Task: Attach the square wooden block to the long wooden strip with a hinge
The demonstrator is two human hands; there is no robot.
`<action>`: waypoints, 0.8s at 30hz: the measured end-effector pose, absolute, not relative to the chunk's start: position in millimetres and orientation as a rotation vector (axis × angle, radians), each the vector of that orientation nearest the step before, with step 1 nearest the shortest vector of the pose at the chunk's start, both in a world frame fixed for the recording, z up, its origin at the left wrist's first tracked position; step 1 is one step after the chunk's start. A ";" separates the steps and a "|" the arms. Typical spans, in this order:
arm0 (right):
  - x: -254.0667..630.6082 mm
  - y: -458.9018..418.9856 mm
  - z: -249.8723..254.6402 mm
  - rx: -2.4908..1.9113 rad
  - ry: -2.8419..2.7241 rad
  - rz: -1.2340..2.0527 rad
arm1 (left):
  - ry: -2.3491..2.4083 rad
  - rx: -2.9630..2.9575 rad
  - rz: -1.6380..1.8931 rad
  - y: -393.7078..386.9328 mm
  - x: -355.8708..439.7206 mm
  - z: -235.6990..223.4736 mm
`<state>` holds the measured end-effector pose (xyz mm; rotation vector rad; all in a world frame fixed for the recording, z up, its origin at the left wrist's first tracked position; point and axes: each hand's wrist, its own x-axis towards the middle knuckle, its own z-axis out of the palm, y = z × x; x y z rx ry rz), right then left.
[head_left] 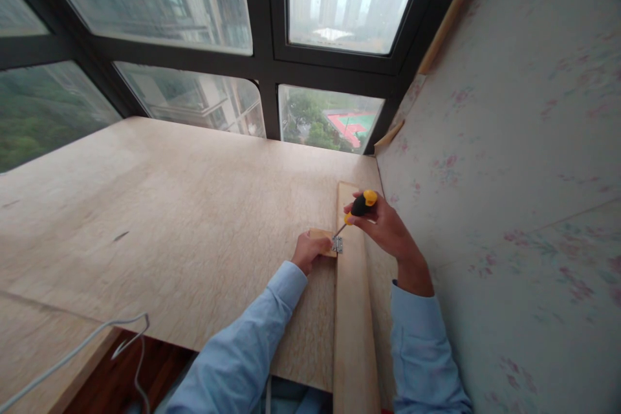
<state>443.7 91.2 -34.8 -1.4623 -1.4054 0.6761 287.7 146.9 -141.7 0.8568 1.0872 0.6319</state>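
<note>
My right hand [384,225] is closed round a screwdriver [359,207] with a black and yellow handle. Its tip points down and left at a small metal hinge [337,244]. The hinge sits where a small wooden block [322,237] meets a long wooden plank [353,297]. My left hand [309,250] is closed on the small block, pressing it against the plank's left side. Both arms wear light blue sleeves. The plank lies lengthwise on a wide plywood board [184,220], close to the right wall.
A wall with pale floral wallpaper [509,174] rises right beside the plank. Dark-framed windows [262,58] run along the board's far edge. A white wire [121,330] hangs off the near left edge, over a dark wooden floor.
</note>
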 end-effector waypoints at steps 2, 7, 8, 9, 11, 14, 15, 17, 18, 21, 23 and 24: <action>437.1 95.1 -32.2 -1.658 -1.378 0.420 | 1.086 0.853 0.633 146.8 287.9 -141.1; 432.2 99.8 -37.0 -1.693 -1.401 0.273 | 1.069 0.833 0.636 146.3 287.8 -141.7; 434.5 98.7 -39.4 -1.626 -1.424 0.370 | 1.058 0.832 0.641 146.2 287.8 -142.1; 437.5 97.0 -41.7 -1.553 -1.446 0.481 | 1.050 0.833 0.643 146.1 287.7 -142.3; 444.1 93.2 -44.8 -1.417 -1.470 0.688 | 1.041 0.832 0.644 145.7 287.6 -142.2; 449.3 90.9 -44.6 -1.351 -1.435 0.843 | 1.034 0.813 0.651 145.0 287.5 -140.1; 449.2 91.7 -43.6 -1.392 -1.414 0.824 | 1.036 0.808 0.654 144.7 287.5 -139.0; 446.6 95.2 -41.8 -1.556 -1.378 0.659 | 1.059 0.811 0.650 144.4 287.5 -136.8; 444.8 97.5 -41.3 -1.654 -1.365 0.533 | 1.073 0.817 0.645 144.2 287.5 -135.8; 440.7 102.8 -42.3 -1.845 -1.342 0.236 | 1.085 0.831 0.639 144.0 287.3 -134.3; 440.4 103.3 -44.1 -1.828 -1.349 0.253 | 1.066 0.835 0.648 144.1 287.1 -134.9; 441.0 102.4 -44.8 -1.767 -1.362 0.318 | 1.057 0.838 0.650 144.2 287.1 -135.6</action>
